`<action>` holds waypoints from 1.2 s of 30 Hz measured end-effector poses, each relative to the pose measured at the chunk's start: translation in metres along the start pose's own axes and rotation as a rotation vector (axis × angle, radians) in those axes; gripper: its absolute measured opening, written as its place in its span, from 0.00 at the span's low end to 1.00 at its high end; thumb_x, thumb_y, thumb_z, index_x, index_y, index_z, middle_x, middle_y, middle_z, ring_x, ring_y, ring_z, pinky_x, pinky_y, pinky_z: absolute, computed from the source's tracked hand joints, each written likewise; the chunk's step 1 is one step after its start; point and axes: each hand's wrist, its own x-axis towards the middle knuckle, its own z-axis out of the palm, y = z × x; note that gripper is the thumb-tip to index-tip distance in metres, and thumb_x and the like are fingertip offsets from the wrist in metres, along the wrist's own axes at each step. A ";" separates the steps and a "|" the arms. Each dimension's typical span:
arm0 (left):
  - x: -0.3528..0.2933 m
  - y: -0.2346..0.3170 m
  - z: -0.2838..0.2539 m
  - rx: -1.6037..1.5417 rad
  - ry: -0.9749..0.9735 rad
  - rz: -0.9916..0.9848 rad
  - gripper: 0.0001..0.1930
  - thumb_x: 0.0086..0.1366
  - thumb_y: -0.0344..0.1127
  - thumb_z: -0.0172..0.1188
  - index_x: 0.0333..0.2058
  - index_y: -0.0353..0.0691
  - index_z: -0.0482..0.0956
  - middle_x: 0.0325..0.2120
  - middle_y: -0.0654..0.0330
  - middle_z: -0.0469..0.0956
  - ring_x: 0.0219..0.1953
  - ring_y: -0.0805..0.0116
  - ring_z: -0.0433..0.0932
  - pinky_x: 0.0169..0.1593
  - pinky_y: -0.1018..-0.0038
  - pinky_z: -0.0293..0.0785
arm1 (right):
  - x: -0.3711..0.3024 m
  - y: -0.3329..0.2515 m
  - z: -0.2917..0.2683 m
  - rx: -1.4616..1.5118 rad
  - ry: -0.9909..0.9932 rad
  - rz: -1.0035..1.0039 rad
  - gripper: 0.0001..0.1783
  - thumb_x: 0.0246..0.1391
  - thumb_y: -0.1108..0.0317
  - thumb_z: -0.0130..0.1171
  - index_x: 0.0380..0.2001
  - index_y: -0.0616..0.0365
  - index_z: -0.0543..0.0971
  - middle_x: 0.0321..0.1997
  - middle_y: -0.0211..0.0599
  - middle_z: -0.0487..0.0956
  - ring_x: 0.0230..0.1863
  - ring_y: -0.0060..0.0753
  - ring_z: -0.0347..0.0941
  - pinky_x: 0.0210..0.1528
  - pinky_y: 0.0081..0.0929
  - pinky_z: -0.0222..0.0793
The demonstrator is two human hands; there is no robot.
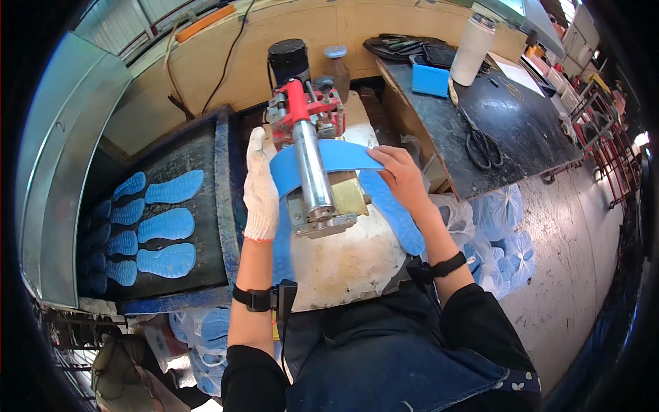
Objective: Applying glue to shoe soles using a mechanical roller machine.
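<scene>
Workpiece position: the smooth blue strip (347, 156) lies in an arch across the machine on the pale counter (357, 268). Its middle passes beneath the polished metal cylinder (314, 168), which extends toward the person from a red bracket (296, 99). The ends project on either side of the cylinder.

Grip state, right hand (405, 182): bare; fingers together and bent over the far corner of the strip's right end. The grip appears closed on that corner; the thumb is hidden beneath. Grip state, left hand (261, 185): in a white knitted glove, held edge-on with the fingers pointing away from the person, against or just beside the strip's left end. Whether this grip has hold of the strip cannot be told.

Handling properties (judged): light and flexible, since the strip is thin and curved. It is probably a soft foam or rubber sheet, unlikely to break but liable to dent or crease under a hard pinch. The smooth face may slide; bare fingertips should give good purchase.

Points of hold: take the strip by its two free ends, spreading the fingers flat along the edge. Keep fingertips clear of the contact line under the cylinder.

Adjacent item: a textured blue insole (395, 213) lies on the pale counter, below the right hand.
</scene>
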 end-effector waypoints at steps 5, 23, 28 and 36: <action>-0.005 -0.023 -0.024 -0.177 -0.037 -0.261 0.30 0.74 0.54 0.27 0.65 0.40 0.55 0.62 0.57 0.60 0.62 0.65 0.61 0.65 0.70 0.57 | -0.053 0.038 0.038 -0.051 -0.061 0.157 0.19 0.50 0.75 0.57 0.48 0.56 0.75 0.48 0.42 0.76 0.51 0.49 0.70 0.52 0.41 0.65; -0.143 0.041 -0.056 -0.529 0.171 -0.637 0.25 0.74 0.52 0.30 0.56 0.42 0.66 0.46 0.60 0.73 0.47 0.67 0.72 0.56 0.68 0.68 | -0.136 0.079 0.082 -0.412 -0.344 0.291 0.21 0.49 0.69 0.55 0.48 0.65 0.73 0.54 0.55 0.71 0.57 0.62 0.65 0.57 0.50 0.63; -0.098 0.069 -0.109 -0.763 0.081 -0.210 0.28 0.72 0.59 0.33 0.50 0.43 0.70 0.44 0.59 0.75 0.47 0.65 0.74 0.54 0.64 0.71 | -0.151 0.095 0.089 -0.248 -0.182 0.374 0.28 0.47 0.63 0.62 0.51 0.64 0.71 0.52 0.52 0.73 0.54 0.56 0.68 0.57 0.41 0.62; 0.087 0.069 -0.265 -0.707 0.631 0.010 0.35 0.70 0.55 0.37 0.62 0.30 0.53 0.64 0.48 0.55 0.64 0.52 0.60 0.64 0.56 0.58 | -0.180 0.117 0.089 -0.294 -0.141 0.366 0.37 0.45 0.60 0.64 0.58 0.62 0.65 0.59 0.51 0.66 0.61 0.53 0.60 0.63 0.45 0.53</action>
